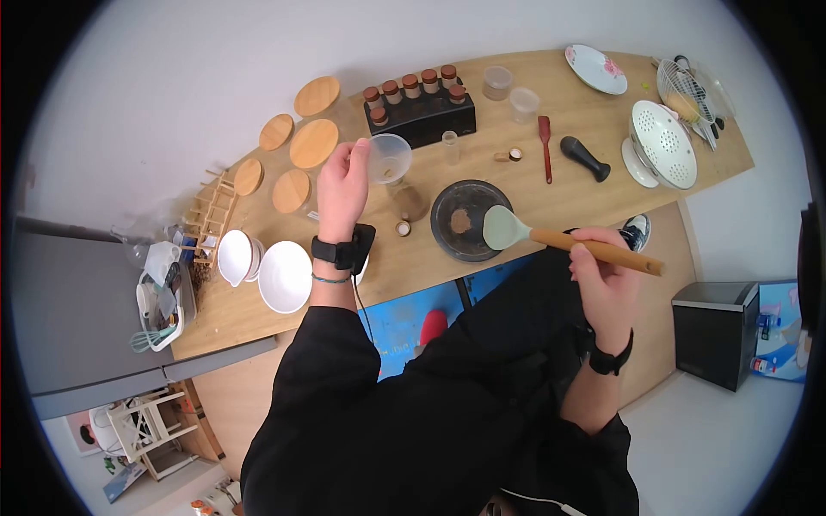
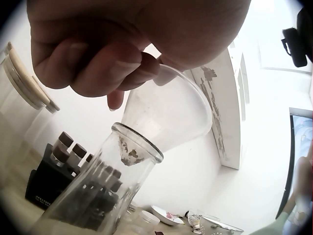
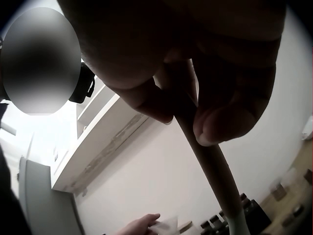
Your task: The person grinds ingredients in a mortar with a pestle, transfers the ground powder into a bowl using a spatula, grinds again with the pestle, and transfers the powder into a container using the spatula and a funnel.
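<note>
My left hand (image 1: 342,187) pinches the rim of a clear funnel (image 2: 171,115). The funnel's spout sits in the neck of a glass bottle (image 2: 93,196), and brown bits cling inside its tip. Brown powder shows in the lower part of the bottle (image 1: 408,205) in the head view. My right hand (image 1: 609,288) grips the wooden handle of a spatula (image 1: 506,229) with a pale green head. That head overlaps the right side of a dark round bowl (image 1: 447,245), where a patch of brown powder (image 1: 461,221) lies.
A spice rack (image 1: 430,120) stands behind the bottle, wooden-lidded jars (image 1: 313,143) to its left. White bowls (image 1: 286,277) are at the left front. Right of the dark bowl lie a red spatula (image 1: 545,146), a black pestle (image 1: 585,159) and a white colander (image 1: 662,146).
</note>
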`<state>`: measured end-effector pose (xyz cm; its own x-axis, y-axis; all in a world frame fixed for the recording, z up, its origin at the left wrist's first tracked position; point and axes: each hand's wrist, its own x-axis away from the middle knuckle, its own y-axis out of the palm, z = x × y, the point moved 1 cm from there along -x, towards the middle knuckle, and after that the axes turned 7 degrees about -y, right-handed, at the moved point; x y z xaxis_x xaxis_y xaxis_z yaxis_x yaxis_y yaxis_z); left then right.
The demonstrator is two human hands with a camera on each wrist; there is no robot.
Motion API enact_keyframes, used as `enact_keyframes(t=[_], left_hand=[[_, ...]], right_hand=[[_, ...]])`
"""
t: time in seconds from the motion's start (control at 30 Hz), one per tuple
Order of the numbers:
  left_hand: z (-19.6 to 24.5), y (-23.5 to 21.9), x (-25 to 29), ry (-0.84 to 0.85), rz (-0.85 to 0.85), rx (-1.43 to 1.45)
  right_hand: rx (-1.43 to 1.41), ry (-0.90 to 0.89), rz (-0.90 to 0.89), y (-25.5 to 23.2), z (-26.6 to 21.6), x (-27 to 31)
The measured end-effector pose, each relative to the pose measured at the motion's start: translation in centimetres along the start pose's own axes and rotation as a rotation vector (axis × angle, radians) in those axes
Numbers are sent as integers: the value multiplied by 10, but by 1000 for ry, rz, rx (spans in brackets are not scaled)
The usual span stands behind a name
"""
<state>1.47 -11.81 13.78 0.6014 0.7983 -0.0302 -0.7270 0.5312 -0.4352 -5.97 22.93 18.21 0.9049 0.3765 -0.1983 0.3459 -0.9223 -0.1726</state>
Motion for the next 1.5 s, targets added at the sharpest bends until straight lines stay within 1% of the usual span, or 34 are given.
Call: enact_keyframes(t=[0.13,0.2,0.23,0.3,0.37,0.43,0.5,0.53,0.6,0.8,1.03,1.17,1.23,1.3,1.33,1.37,1.5], left_hand=[[5,1,2,10,2,-13],[2,1,1,13,8,-21],[1,1,-1,18,15,-24],[-2,2,-3,31,17,-9],[-4,3,-2,43,11,6],[-3,3,-2,16,25,-34],[0,4,-1,17,25,-50],[1,4,0,16,31,-65],[2,5,1,16,30,-73],[4,5,3,33,38,-72],[1,3,0,6,39,-76],[1,4,0,18,63,-73],[2,5,0,52,59,-52],[1,5,-2,58,58,-64],[1,5,-2,63,52,-77],[2,5,-1,64,55,-77],[4,6,2,54,56,-61]], right_hand=[[10,-26,-10,12,33,-8],[-39,102,-45,12,48,-13],[-41,104,-41,10,53,-14],[-177,140,-11,6,61,-15],[-216,174,4,3,66,-15],[-252,202,21,-2,73,-15],[-415,280,29,-6,88,-12],[-416,280,31,-6,91,-11],[-541,340,91,-6,98,-8],[-624,357,96,-11,109,-5],[-639,325,117,-31,106,-3],[-664,282,162,-44,91,-6],[-657,262,172,-45,81,-10],[-724,203,176,-44,70,-15],[-726,202,172,-42,63,-18],[-733,163,163,-38,56,-22],[-798,71,120,-11,21,-35]])
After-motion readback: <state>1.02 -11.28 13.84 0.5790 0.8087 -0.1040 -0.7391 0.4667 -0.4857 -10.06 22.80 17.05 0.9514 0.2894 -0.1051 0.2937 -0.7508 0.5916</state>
